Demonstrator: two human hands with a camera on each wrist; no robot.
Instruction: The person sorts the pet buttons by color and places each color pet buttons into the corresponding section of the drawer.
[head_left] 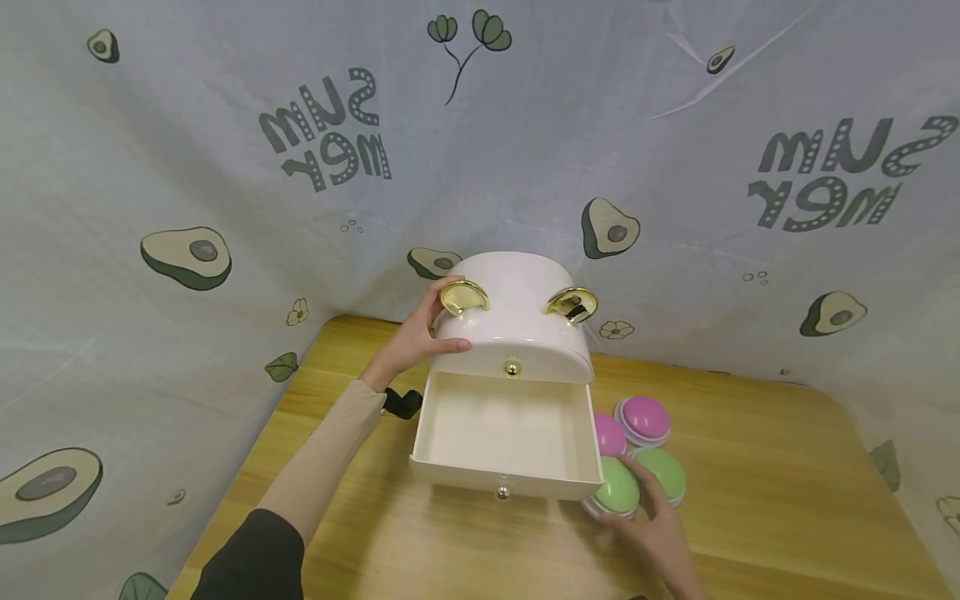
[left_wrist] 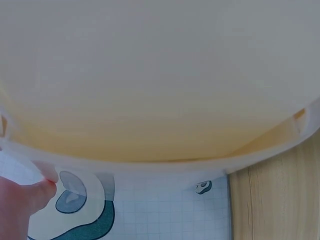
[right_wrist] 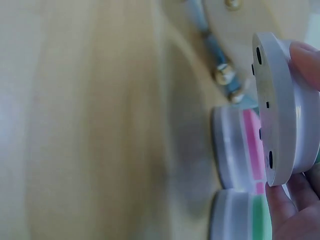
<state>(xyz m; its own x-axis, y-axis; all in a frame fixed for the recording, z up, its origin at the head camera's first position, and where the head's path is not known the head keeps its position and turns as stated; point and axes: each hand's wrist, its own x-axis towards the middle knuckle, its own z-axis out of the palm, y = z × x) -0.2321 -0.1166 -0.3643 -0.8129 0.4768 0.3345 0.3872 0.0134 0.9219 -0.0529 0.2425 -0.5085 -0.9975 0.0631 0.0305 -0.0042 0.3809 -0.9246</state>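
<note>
A white drawer box (head_left: 517, 287) with two gold ears (head_left: 463, 297) stands on the table, its lower drawer (head_left: 457, 477) pulled out and bare inside. My left hand (head_left: 412, 337) holds the box's left side, thumb across the upper front and fingers behind the ear. Beside the drawer's right front corner, my right hand (head_left: 654, 533) grips a green-topped push button (head_left: 619, 485) by its white base. In the right wrist view that button's underside (right_wrist: 275, 110) is tilted into sight, lifted off the table. The left wrist view shows mostly the drawer's pale inside (left_wrist: 160, 80).
Another green button (head_left: 663, 473) and two pink ones (head_left: 647, 417) sit on the wooden table (head_left: 780, 467) right of the box. A small black object (head_left: 403, 404) lies left of the drawer. Behind hangs an avocado-print cloth (head_left: 525, 167).
</note>
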